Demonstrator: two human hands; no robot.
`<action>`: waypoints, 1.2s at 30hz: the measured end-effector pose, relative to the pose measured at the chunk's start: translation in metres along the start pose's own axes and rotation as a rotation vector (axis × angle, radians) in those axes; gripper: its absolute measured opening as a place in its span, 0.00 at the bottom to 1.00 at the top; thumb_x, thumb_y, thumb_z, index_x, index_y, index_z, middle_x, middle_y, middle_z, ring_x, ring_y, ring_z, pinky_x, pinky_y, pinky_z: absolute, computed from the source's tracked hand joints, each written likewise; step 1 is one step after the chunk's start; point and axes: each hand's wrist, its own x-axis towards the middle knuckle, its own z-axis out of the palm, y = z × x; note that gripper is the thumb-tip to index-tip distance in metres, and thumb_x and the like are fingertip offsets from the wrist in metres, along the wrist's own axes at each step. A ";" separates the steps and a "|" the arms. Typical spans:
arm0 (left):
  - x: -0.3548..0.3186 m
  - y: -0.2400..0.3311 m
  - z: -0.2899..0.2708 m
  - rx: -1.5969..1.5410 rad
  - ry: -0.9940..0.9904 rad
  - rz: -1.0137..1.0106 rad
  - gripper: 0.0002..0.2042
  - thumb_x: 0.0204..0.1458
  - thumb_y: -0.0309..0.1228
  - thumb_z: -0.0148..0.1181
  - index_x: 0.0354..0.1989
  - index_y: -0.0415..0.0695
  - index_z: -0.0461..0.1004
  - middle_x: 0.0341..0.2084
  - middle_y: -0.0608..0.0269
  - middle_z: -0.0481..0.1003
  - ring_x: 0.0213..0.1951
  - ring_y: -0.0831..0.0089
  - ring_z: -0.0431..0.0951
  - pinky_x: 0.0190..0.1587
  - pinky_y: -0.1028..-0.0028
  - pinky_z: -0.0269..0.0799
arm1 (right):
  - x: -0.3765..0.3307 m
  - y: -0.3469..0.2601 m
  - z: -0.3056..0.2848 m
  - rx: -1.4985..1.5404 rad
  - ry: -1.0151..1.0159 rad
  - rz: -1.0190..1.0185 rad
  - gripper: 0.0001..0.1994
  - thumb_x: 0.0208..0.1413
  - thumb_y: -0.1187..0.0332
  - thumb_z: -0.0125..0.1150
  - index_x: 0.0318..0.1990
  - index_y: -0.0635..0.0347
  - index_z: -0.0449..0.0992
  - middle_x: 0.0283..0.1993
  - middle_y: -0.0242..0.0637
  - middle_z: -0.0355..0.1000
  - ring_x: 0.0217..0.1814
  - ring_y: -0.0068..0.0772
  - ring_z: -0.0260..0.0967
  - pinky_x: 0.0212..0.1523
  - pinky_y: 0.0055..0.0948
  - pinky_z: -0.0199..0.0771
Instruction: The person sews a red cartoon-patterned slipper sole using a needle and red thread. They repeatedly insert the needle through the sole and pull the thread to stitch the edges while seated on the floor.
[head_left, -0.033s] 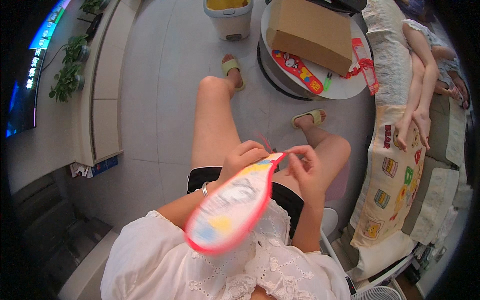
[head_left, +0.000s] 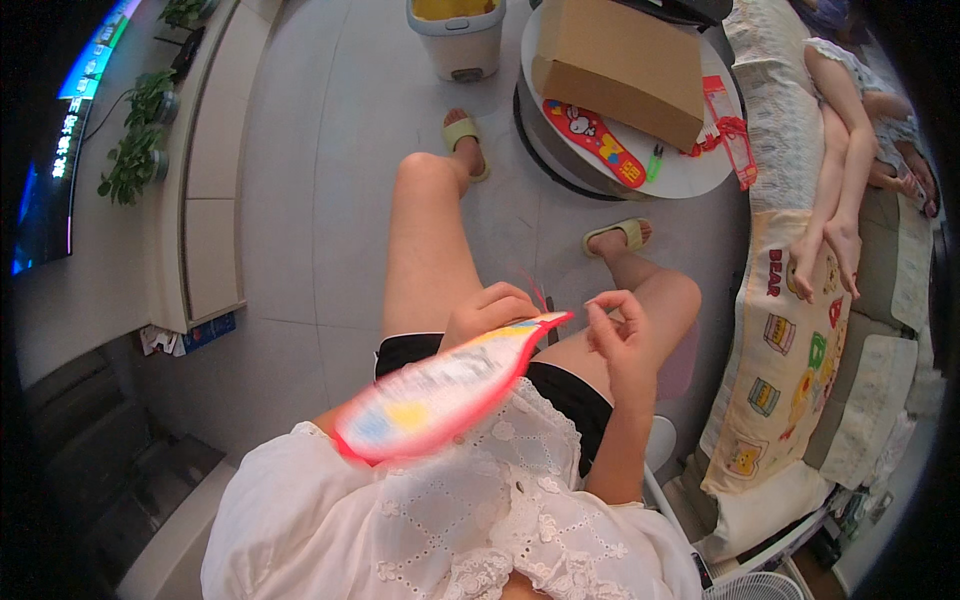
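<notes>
My left hand (head_left: 490, 312) is closed round the far edge of a shoe insole (head_left: 430, 398). The insole has a red rim and a pale face with yellow, blue and grey patches. Its wide end, blurred, lies tilted over my left forearm, and its narrow tip points right. Loose red thread (head_left: 535, 288) sticks up beside the tip. Just right of that tip, apart from it, my right hand (head_left: 625, 335) has its thumb and forefinger drawn together and the other fingers curled. Whatever they pinch is too fine to make out.
A round table (head_left: 715, 185) ahead holds a cardboard box (head_left: 625, 75), a red patterned insole (head_left: 597, 143), small green snips (head_left: 655, 163) and red thread (head_left: 735, 128). A bin (head_left: 462, 50) stands left of it. Another person's legs (head_left: 845, 150) rest on the sofa at right.
The insole has swung left and tilted more edge-on, its wide end rising. My right hand has come away from the tip, slightly to the right. My left hand keeps its hold.
</notes>
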 end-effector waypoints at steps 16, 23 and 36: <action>-0.004 0.015 0.006 -0.683 -0.082 -0.552 0.14 0.52 0.21 0.61 0.46 0.36 0.67 0.41 0.62 0.75 0.42 0.76 0.76 0.46 0.74 0.74 | 0.017 0.035 -0.021 1.322 -0.411 0.284 0.03 0.63 0.71 0.49 0.41 0.59 0.68 0.37 0.34 0.65 0.29 0.22 0.62 0.29 0.22 0.72; 0.001 0.020 0.002 -0.753 -0.023 -0.667 0.16 0.50 0.23 0.63 0.46 0.37 0.68 0.41 0.63 0.75 0.43 0.76 0.76 0.47 0.74 0.73 | 0.025 0.072 -0.074 1.330 0.005 0.048 0.03 0.61 0.75 0.51 0.35 0.65 0.65 0.26 0.32 0.59 0.29 0.27 0.61 0.56 0.38 0.73; -0.001 0.018 0.003 -0.797 0.013 -0.666 0.16 0.50 0.22 0.63 0.46 0.37 0.68 0.41 0.62 0.75 0.43 0.75 0.76 0.47 0.74 0.74 | 0.018 0.050 -0.101 0.824 0.364 -0.374 0.05 0.63 0.72 0.49 0.35 0.62 0.65 0.24 0.30 0.57 0.27 0.24 0.58 0.64 0.46 0.64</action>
